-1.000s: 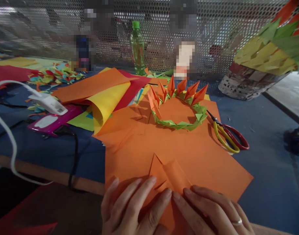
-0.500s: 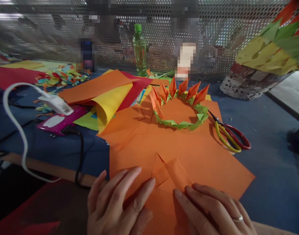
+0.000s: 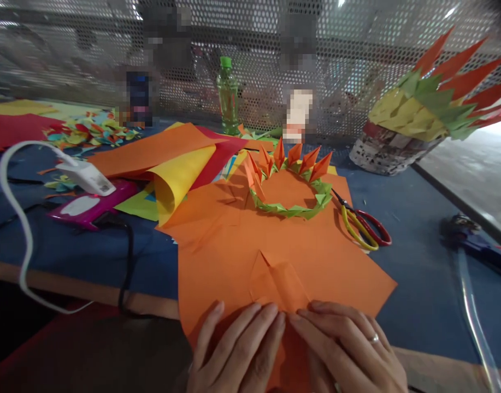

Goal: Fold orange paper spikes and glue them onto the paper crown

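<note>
We press the folded orange piece [image 3: 289, 281] flat under the fingertips of our left hand [image 3: 242, 349] and right hand [image 3: 348, 346], fingers nearly together; beyond our grip lies the spiky paper ring [image 3: 289, 208], with scissors [image 3: 365, 229] to its right.

The only view comes from a camera on the person's head, above the near side of the desk [image 3: 418, 278], facing forward and down across the desktop to the metal mesh [image 3: 250, 24] behind it. The left hand [image 3: 242, 344] and right hand [image 3: 348, 346] are closest, cut off by the bottom edge. The paper ring [image 3: 289, 210] sits in the middle distance, with the bottle [image 3: 228, 101] farther back. The view is wide, taking in the charger [image 3: 88, 177] at left and the paper-topped pot [image 3: 392, 144] at right. The desk's front edge slants down toward the right.
</note>
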Motion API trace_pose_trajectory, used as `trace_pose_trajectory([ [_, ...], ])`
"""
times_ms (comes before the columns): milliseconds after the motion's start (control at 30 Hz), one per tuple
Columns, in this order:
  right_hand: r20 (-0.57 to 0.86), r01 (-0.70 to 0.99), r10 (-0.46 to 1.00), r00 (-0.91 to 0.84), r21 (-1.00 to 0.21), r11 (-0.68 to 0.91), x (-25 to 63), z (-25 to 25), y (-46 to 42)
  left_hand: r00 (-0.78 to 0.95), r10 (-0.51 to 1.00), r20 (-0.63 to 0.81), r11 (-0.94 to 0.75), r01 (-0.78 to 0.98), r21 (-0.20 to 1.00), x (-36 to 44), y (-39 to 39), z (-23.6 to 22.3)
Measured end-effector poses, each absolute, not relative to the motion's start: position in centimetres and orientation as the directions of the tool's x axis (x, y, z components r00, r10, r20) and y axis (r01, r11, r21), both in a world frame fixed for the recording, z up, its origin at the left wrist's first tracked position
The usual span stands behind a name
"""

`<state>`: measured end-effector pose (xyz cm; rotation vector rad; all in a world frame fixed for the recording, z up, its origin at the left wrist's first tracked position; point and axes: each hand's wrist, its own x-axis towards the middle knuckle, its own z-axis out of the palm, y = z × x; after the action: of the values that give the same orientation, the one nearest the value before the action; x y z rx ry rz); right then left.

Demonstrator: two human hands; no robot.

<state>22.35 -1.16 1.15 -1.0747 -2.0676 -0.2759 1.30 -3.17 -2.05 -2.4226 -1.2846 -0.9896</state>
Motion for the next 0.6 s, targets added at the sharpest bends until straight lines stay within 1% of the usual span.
trace_pose_trajectory([
  [33, 0.751, 0.759, 0.592, -0.293, -0.194, 0.622, 22.4, 1.4, -1.2, 0.388, 0.648, 0.656, -0.591, 0.799, 0.111, 1.2, -3.1, -2.0],
  [67, 0.727, 0.761, 0.628, -0.276, -0.234, 0.605, 22.5, 1.6, -1.3, 0.385, 0.648, 0.657, -0.593, 0.797, 0.117, 1.1, -3.1, -2.0],
  [133, 0.674, 0.776, 0.682, -0.284, -0.256, 0.576, 22.9, 2.0, -1.4, 0.38, 0.642, 0.666, -0.6, 0.79, 0.129, 1.1, -2.9, -2.1],
  [200, 0.615, 0.788, 0.716, -0.331, -0.237, 0.568, 23.3, 2.3, -1.4, 0.354, 0.614, 0.706, -0.61, 0.78, 0.139, 1.2, -2.7, -2.4],
  [333, 0.531, 0.775, 0.739, -0.416, -0.218, 0.593, 23.8, 2.6, -0.9, 0.242, 0.52, 0.819, -0.632, 0.754, 0.178, 1.7, -1.9, -3.1],
  [433, 0.507, 0.778, 0.754, -0.418, -0.229, 0.585, 23.8, 2.8, -0.4, 0.251, 0.516, 0.819, -0.662, 0.724, 0.195, 1.7, -1.5, -3.2],
  [600, 0.477, 0.77, 0.733, -0.485, -0.164, 0.616, 23.8, 3.6, 0.4, 0.258, 0.52, 0.814, -0.681, 0.7, 0.213, 0.8, -1.4, -2.8],
])
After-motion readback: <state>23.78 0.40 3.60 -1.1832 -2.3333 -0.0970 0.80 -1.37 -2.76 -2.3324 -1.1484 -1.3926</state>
